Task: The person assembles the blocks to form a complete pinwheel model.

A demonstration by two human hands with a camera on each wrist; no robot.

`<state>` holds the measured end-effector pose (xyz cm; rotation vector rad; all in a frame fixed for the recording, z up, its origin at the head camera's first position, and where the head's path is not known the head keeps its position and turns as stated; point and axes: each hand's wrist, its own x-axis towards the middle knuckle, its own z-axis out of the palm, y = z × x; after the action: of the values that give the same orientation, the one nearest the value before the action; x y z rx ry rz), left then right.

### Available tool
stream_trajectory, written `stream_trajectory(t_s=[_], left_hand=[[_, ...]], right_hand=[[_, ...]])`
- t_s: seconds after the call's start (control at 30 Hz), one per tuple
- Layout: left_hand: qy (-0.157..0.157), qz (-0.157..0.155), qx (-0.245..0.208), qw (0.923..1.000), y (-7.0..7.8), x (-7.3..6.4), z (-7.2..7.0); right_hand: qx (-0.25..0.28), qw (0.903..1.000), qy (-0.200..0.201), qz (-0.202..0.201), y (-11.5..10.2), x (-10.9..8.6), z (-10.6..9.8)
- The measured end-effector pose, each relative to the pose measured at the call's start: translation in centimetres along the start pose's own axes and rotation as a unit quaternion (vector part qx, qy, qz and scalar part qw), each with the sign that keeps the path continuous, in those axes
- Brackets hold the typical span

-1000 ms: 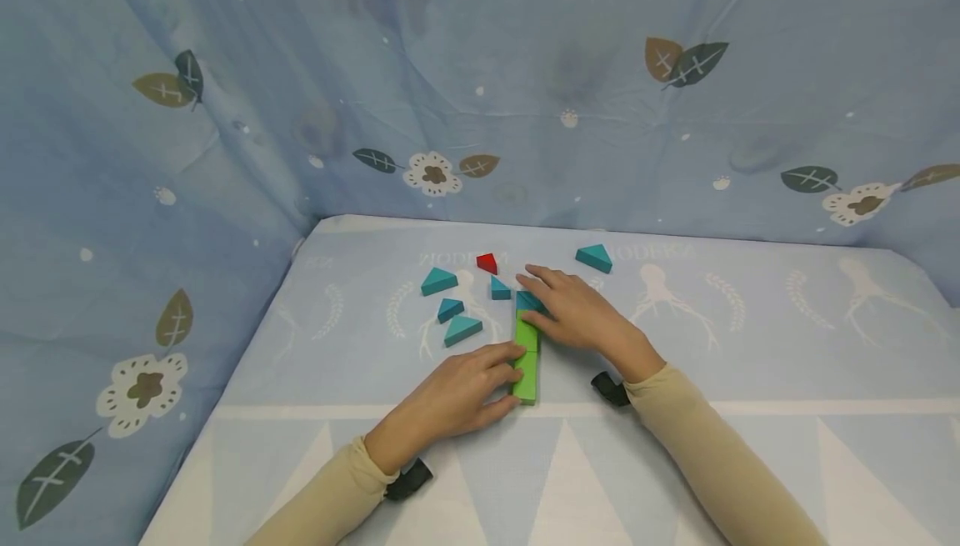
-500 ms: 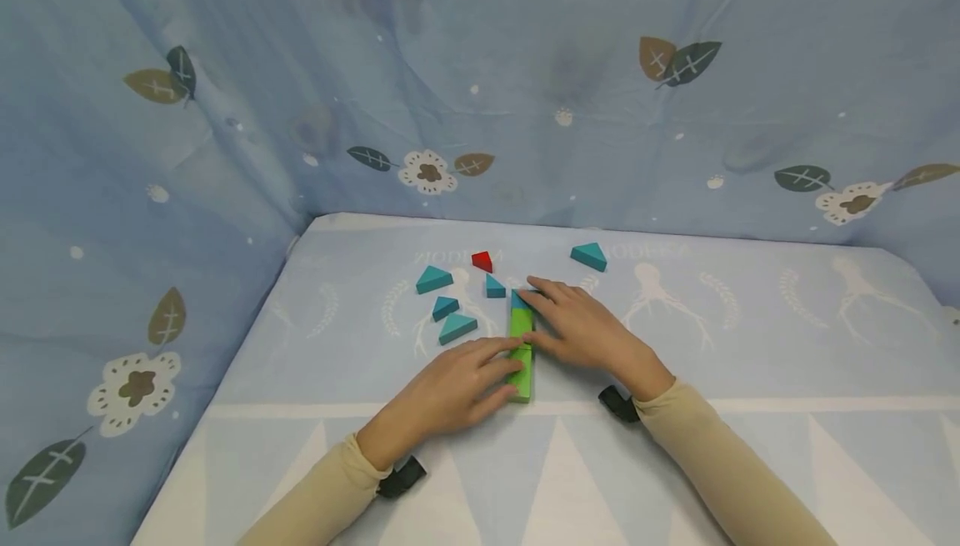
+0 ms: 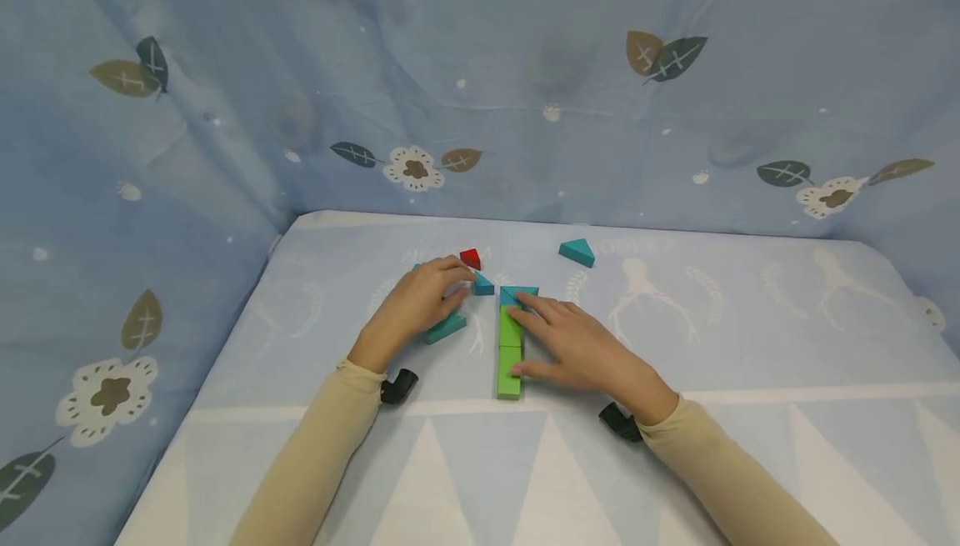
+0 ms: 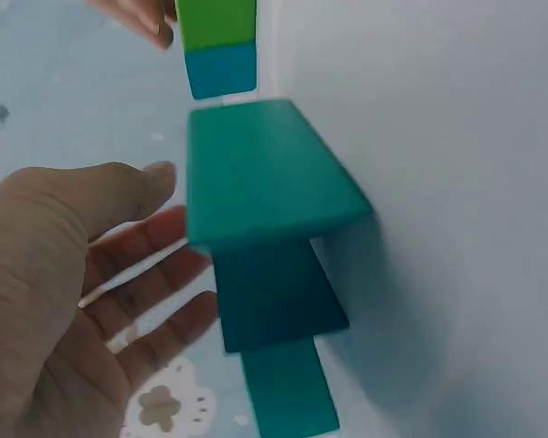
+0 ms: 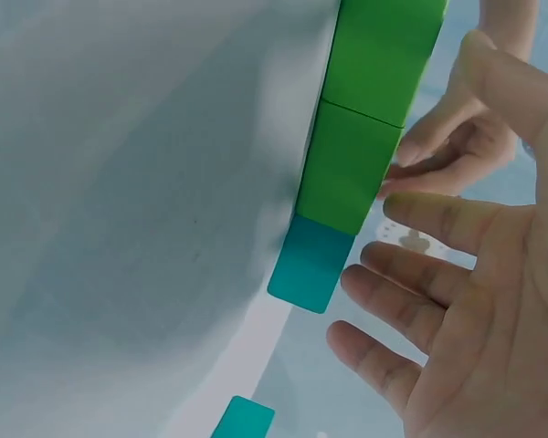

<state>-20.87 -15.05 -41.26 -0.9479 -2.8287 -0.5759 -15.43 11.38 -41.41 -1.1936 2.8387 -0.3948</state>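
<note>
Two green blocks [image 3: 509,371] lie end to end in a column. At the column's far end sit blue triangular blocks [image 3: 521,293] forming a small rectangle. My right hand [image 3: 581,344] lies along the column's right side, with its fingers relaxed at the blocks; whether every fingertip touches them is unclear. My left hand [image 3: 416,304] hovers over the teal triangular blocks [image 3: 447,327] left of the column, partly hiding them. Its fingertips are beside a small blue triangular block [image 3: 482,284]. In the left wrist view, nothing is between its loosely bent fingers and thumb.
A red block [image 3: 470,258] lies just beyond the left fingertips. Farther back, right of the column, is a teal triangular block [image 3: 577,252]. The patterned cloth table [image 3: 675,463] meets a blue fabric wall [image 3: 510,154] at the back and left.
My left hand has left the green blocks and moved forward and left to the loose triangles. My right hand has shifted slightly nearer along the column. The view has turned slightly right.
</note>
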Motion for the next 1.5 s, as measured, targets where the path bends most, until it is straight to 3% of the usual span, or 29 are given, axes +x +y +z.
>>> stream_trajectory(t_s=[0.27, 0.6, 0.8, 1.03, 1.2, 1.5], left_hand=[[-0.028, -0.018, -0.030, 0.9990, -0.5, 1.8, 0.2], [-0.020, -0.028, -0.009, 0.9994, 0.2, 2.1, 1.1], [-0.026, -0.037, 0.007, 0.9989, 0.7, 2.2, 1.3], [-0.028, -0.032, 0.012, 0.9990, 1.0, 2.2, 1.5], [-0.023, -0.021, 0.009, 0.9995, 1.3, 2.3, 1.7], [-0.050, -0.021, -0.009, 0.9985, 1.8, 2.6, 2.1]], right_hand=[[0.001, 0.9999, 0.008, -0.011, -0.1, 0.0, 0.1], [-0.011, 0.9999, 0.000, -0.013, 0.1, -0.1, 0.3], [-0.014, 0.9997, 0.016, -0.008, 0.2, -0.1, -0.2], [-0.006, 0.9993, -0.011, -0.035, -0.1, -0.1, 0.0], [-0.011, 0.9991, -0.008, -0.041, -0.1, -0.1, 0.2], [-0.008, 0.9990, -0.009, -0.042, -0.1, -0.1, 0.2]])
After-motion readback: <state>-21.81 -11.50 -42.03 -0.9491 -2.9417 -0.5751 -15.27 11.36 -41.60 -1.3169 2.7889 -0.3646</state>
